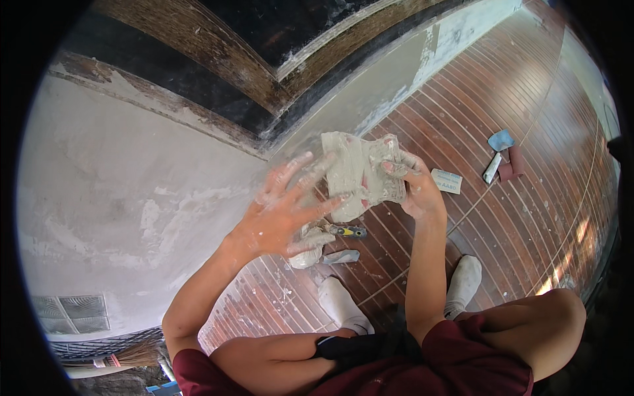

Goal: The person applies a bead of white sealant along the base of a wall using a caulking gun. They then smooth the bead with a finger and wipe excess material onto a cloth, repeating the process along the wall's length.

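Note:
My right hand [417, 186] grips the right edge of a flat, floppy-looking piece coated in wet grey-beige putty [360, 178], thumb on top. What lies under the coating is hidden, though small pinkish patches show through. My left hand [281, 210], smeared with white paste, spreads its fingers at the left side of that piece; its fingertips overlap the edge, and I cannot tell how firmly they touch. Below, on the floor, a tool with a yellow and black handle [350, 231] lies beside a putty-smeared whitish bundle [307, 249] and a small pale grey piece [341, 257].
A pale plastered wall [125, 185] with white patches rises at left, below a worn wooden frame [218, 46]. On the ribbed red-brown floor [489, 231] at right lie a printed card [446, 181], a blue piece [501, 140], a white piece [492, 168] and a dark red sheet [512, 165].

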Demonstrator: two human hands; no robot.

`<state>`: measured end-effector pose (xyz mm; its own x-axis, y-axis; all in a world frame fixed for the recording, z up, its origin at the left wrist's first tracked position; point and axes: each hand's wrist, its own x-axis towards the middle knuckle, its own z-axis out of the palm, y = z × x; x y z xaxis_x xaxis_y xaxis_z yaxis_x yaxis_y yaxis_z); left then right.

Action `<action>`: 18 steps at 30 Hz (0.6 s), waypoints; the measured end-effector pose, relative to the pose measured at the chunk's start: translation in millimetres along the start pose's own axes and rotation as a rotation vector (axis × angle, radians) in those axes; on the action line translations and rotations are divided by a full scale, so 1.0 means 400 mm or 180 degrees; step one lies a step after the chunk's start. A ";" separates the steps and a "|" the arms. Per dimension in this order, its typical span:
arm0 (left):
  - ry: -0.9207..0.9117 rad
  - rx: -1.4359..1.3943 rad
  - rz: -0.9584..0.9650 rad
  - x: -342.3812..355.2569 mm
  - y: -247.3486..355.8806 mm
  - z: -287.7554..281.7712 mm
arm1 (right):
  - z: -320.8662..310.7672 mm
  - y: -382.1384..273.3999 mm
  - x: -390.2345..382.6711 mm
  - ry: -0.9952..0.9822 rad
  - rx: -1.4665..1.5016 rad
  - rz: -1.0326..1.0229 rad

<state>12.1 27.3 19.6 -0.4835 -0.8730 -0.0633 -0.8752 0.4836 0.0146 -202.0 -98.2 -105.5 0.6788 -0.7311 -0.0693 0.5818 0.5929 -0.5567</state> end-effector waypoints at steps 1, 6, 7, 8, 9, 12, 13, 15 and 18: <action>-0.0034 -0.0042 -0.0007 0.001 0.003 0.001 | 0.000 0.001 -0.001 0.0001 0.0006 -0.0004; -0.0012 -0.0093 0.0205 0.006 0.017 -0.002 | 0.001 0.002 0.001 0.0018 0.0024 -0.0011; 0.0022 -0.0110 0.0118 0.003 0.013 -0.008 | 0.001 0.003 0.002 0.0028 0.0047 -0.0004; 0.0057 -0.0187 0.0091 0.001 0.009 -0.013 | 0.001 0.004 0.002 0.0013 0.0017 -0.0014; 0.0133 -0.0260 0.0047 -0.002 0.005 -0.016 | 0.000 0.004 0.002 -0.0002 -0.0013 -0.0025; 0.0614 -0.0427 -0.0134 -0.003 -0.001 -0.015 | -0.001 0.004 0.000 -0.0027 -0.0037 -0.0036; 0.0741 -0.0446 -0.0214 -0.004 0.000 -0.013 | -0.001 0.004 0.001 -0.0022 -0.0051 -0.0035; 0.0711 -0.0459 -0.0124 -0.005 0.005 -0.008 | -0.001 0.003 0.000 -0.0043 -0.0045 -0.0021; 0.0504 -0.0291 0.0013 -0.009 0.013 -0.005 | 0.000 0.002 -0.001 -0.0036 -0.0039 -0.0017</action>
<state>9.2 32.8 21.8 -0.4774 -0.8736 0.0946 -0.8677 0.4857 0.1056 -201.6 -97.3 -106.0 0.6808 -0.7302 -0.0570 0.5799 0.5849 -0.5671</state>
